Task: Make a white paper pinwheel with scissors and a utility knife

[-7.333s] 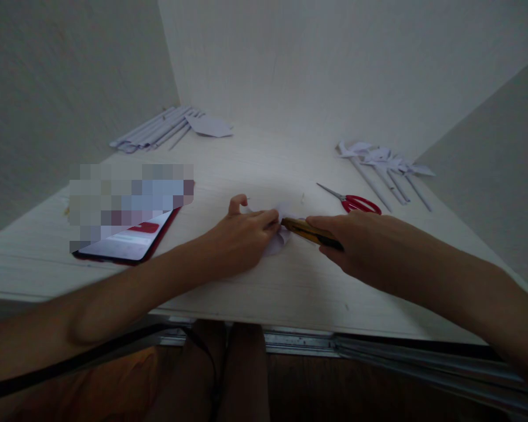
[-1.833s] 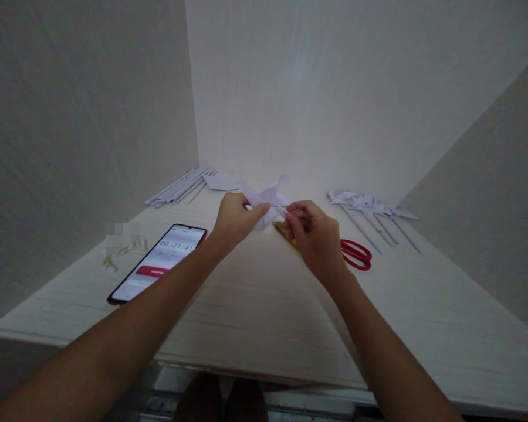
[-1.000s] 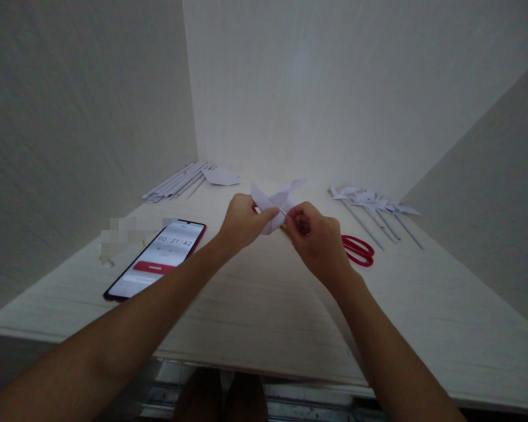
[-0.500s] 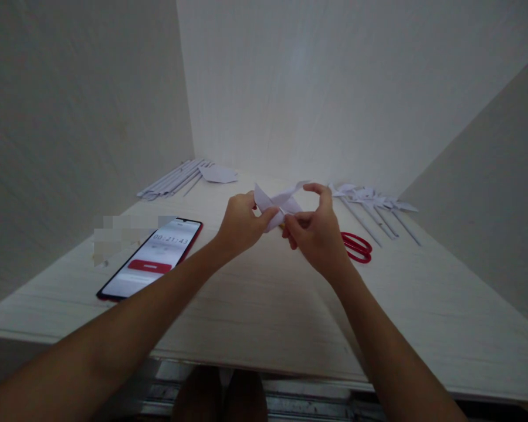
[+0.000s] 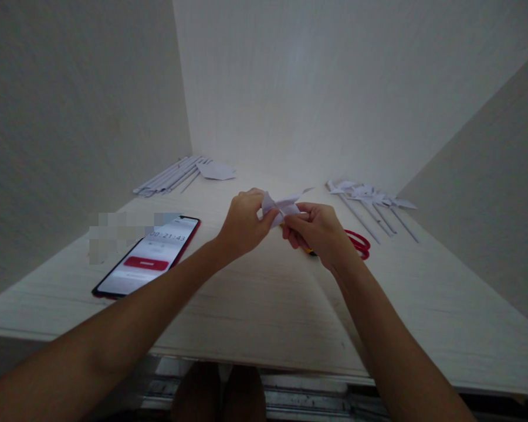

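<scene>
Between my two hands, above the middle of the table, is a white paper pinwheel [image 5: 288, 203] with folded, pointed blades. My left hand [image 5: 246, 220] pinches its left side, thumb on the near face. At its lower right, my right hand [image 5: 312, 225] grips the paper with thumb and fingers closed. Red scissors handles [image 5: 359, 243] lie on the table just right of my right hand, partly covered by it. Something yellow and black [image 5: 308, 251] shows beneath that hand; its kind I cannot make out.
A phone [image 5: 147, 258] showing a timer lies at the left. Rolled paper sticks [image 5: 169, 177] and a flat paper piece [image 5: 215, 170] sit at the back left. Several paper pinwheels on sticks [image 5: 369, 196] lie at the back right. Walls [image 5: 290, 88] enclose the table [image 5: 255, 310] behind and at both sides.
My right index finger, raised and apart before, has come down to the paper. The pinwheel's blades have shifted, and the yellow and black thing shows more.
</scene>
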The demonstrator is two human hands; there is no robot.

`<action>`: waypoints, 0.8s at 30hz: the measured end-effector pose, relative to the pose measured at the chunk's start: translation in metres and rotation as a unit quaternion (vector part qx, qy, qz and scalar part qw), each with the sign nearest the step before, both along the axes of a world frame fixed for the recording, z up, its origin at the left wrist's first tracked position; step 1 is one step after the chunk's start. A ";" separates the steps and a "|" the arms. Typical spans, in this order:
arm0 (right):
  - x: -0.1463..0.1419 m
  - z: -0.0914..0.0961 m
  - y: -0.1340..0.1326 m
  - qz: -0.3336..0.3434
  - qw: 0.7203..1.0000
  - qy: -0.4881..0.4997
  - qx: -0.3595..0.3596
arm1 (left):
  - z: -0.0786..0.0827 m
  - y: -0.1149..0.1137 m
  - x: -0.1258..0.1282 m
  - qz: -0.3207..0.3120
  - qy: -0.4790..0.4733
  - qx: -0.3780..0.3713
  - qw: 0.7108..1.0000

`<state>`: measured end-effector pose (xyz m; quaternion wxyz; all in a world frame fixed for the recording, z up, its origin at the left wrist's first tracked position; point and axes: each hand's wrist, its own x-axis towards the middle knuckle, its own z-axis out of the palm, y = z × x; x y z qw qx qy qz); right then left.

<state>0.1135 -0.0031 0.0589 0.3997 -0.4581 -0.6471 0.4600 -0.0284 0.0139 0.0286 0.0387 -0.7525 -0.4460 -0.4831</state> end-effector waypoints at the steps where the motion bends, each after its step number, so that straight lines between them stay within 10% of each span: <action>1: -0.001 -0.001 0.000 -0.005 1.000 -0.004 0.001 | -0.001 0.000 0.000 0.003 0.010 0.009 1.000; 24: -0.006 -0.012 0.004 -0.039 0.999 -0.008 0.034 | -0.011 0.002 0.005 -0.001 0.087 0.117 0.989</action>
